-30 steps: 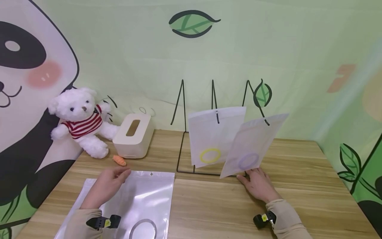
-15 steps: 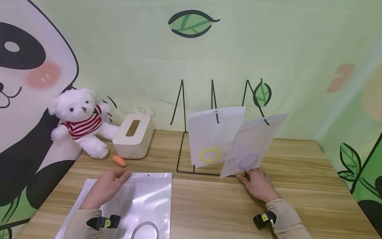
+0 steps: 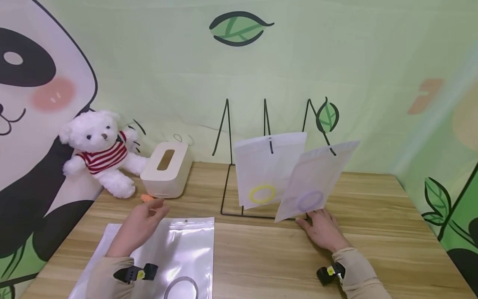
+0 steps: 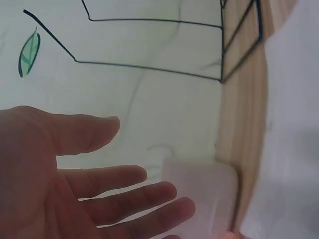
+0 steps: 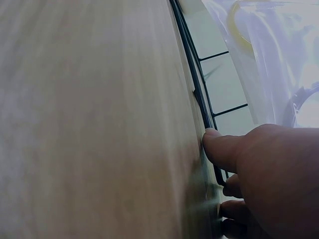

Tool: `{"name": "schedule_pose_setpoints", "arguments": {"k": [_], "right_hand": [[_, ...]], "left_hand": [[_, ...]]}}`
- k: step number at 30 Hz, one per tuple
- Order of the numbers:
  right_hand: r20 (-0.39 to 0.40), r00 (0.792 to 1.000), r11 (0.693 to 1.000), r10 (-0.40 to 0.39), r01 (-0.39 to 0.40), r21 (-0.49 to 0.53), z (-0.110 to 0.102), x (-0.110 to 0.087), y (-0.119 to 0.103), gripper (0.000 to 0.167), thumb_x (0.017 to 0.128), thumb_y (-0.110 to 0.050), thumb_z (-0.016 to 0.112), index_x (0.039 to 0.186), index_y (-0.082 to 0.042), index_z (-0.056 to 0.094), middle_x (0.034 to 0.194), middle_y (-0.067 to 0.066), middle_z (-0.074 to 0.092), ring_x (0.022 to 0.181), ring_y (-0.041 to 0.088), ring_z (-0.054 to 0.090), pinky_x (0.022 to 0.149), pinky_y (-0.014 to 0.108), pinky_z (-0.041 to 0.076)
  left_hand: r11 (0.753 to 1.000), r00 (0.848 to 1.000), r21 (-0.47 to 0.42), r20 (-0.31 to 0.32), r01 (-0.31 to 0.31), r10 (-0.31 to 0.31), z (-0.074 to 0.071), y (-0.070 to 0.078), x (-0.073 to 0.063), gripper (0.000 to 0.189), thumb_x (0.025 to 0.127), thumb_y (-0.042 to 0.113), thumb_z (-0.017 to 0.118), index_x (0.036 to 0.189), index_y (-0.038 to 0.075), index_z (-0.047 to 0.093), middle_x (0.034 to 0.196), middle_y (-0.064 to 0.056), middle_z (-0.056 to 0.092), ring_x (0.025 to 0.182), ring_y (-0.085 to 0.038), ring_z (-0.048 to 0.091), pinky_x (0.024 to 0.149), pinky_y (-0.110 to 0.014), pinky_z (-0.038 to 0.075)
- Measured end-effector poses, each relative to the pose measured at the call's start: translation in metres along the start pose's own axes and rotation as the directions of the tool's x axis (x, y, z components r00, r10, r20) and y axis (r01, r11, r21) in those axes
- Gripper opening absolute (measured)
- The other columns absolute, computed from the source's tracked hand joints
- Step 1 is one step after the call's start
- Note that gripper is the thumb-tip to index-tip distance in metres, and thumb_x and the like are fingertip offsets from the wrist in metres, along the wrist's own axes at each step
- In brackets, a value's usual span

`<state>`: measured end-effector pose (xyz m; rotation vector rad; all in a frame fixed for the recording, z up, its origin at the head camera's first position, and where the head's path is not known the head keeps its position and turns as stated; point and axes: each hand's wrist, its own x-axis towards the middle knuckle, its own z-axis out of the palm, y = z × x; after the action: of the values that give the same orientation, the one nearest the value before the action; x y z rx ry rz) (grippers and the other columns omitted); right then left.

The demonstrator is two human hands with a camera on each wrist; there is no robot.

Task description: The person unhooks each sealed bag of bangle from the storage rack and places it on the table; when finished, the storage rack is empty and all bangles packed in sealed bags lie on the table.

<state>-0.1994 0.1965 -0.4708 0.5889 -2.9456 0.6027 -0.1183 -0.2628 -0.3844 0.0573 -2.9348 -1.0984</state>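
Observation:
A black wire rack [image 3: 259,216] stands at the back of the table. On its middle hook hangs a white zip bag with a yellow ring [image 3: 269,164], and on its right hook a zip bag with a purple ring [image 3: 321,172]. My right hand [image 3: 324,230] holds the front right corner of the rack's base; its thumb [image 5: 222,149] touches the wire in the right wrist view. My left hand [image 3: 140,228] hovers, holding nothing, over a flat clear zip bag with a grey ring [image 3: 190,245]. In the left wrist view its fingers [image 4: 134,201] are loosely extended.
A cream tissue box [image 3: 166,168] and a white teddy bear [image 3: 98,145] in a striped shirt sit at the back left. A small orange object [image 3: 146,198] is partly hidden behind my left hand. Another bag edge [image 3: 112,228] shows left of the flat bag. The rack's left hook [image 3: 220,128] bears nothing.
My left hand has lifted up and slightly right, away from the flat bag. Earlier, that bag shifted slightly left and toward me. My right hand stays at the rack's base.

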Motion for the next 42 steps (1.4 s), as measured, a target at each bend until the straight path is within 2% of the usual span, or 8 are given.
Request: {"name": "schedule_pose_setpoints", "arguments": {"k": [4,11,16,22,25,34,37,42], "right_hand": [[-0.003,1.000,1.000,-0.003,0.003,-0.005,0.000,0.001,0.000,0.050,0.100,-0.032,0.055,0.135,0.004,0.053,0.138,0.028,0.048,0.127,0.049,0.041,0.096,0.072,0.031],[-0.001,1.000,1.000,-0.001,0.001,-0.018,0.000,0.001,0.000,0.050,0.100,-0.034,0.054,0.135,0.002,0.053,0.139,0.027,0.047,0.127,0.050,0.041,0.095,0.072,0.032],[-0.013,1.000,1.000,-0.009,0.009,-0.007,0.003,0.002,0.002,0.051,0.100,-0.034,0.054,0.136,0.001,0.053,0.140,0.027,0.046,0.127,0.050,0.040,0.094,0.072,0.032],[-0.015,1.000,1.000,-0.003,0.003,0.003,0.006,0.002,0.005,0.051,0.100,-0.035,0.054,0.137,0.000,0.053,0.141,0.026,0.046,0.128,0.050,0.039,0.094,0.073,0.032],[-0.016,1.000,1.000,-0.001,0.001,0.008,0.007,0.002,0.006,0.052,0.100,-0.035,0.053,0.137,0.001,0.052,0.142,0.026,0.045,0.129,0.050,0.039,0.095,0.073,0.031],[-0.009,1.000,1.000,0.018,-0.018,0.011,0.007,0.001,0.006,0.052,0.100,-0.035,0.054,0.135,0.002,0.054,0.140,0.026,0.047,0.128,0.048,0.039,0.095,0.072,0.030],[-0.009,1.000,1.000,0.019,-0.018,0.012,0.006,0.001,0.006,0.052,0.100,-0.036,0.054,0.135,0.002,0.054,0.140,0.026,0.047,0.128,0.049,0.039,0.095,0.072,0.030],[-0.005,1.000,1.000,0.023,-0.023,0.019,0.006,0.001,0.006,0.052,0.100,-0.036,0.053,0.136,0.001,0.053,0.141,0.026,0.046,0.129,0.048,0.038,0.095,0.073,0.030]], "left_hand": [[0.996,0.995,-0.037,-0.070,-0.077,0.074,0.002,0.020,0.003,0.056,0.101,0.043,0.049,0.134,-0.003,0.054,0.124,-0.023,0.061,0.108,-0.037,0.060,0.086,-0.051,0.050],[0.969,0.970,-0.158,-0.185,-0.189,0.159,0.013,0.057,0.008,0.044,0.101,0.032,0.054,0.133,0.003,0.055,0.128,-0.017,0.060,0.110,-0.034,0.060,0.091,-0.050,0.049],[0.940,0.944,-0.238,-0.279,-0.246,0.176,0.021,0.080,0.014,0.040,0.099,0.022,0.058,0.133,0.003,0.055,0.132,-0.015,0.058,0.110,-0.031,0.059,0.091,-0.049,0.048],[0.885,0.908,-0.322,-0.358,-0.337,0.215,0.032,0.101,0.020,0.036,0.096,0.013,0.061,0.131,0.002,0.057,0.130,-0.014,0.059,0.109,-0.029,0.060,0.088,-0.045,0.048],[0.866,0.895,-0.339,-0.382,-0.367,0.230,0.036,0.107,0.022,0.035,0.096,0.012,0.062,0.130,0.003,0.058,0.129,-0.013,0.060,0.110,-0.028,0.060,0.089,-0.044,0.047],[0.809,0.871,-0.391,-0.406,-0.438,0.276,0.050,0.125,0.029,0.032,0.095,0.009,0.062,0.127,0.004,0.060,0.126,-0.010,0.062,0.109,-0.025,0.060,0.092,-0.046,0.046],[0.799,0.864,-0.394,-0.414,-0.454,0.286,0.054,0.132,0.030,0.032,0.095,0.008,0.062,0.127,0.003,0.060,0.126,-0.010,0.062,0.109,-0.025,0.060,0.092,-0.046,0.045],[0.797,0.856,-0.380,-0.417,-0.470,0.306,0.059,0.140,0.030,0.031,0.095,0.009,0.062,0.126,0.002,0.061,0.125,-0.010,0.063,0.108,-0.025,0.061,0.092,-0.046,0.046]]}}
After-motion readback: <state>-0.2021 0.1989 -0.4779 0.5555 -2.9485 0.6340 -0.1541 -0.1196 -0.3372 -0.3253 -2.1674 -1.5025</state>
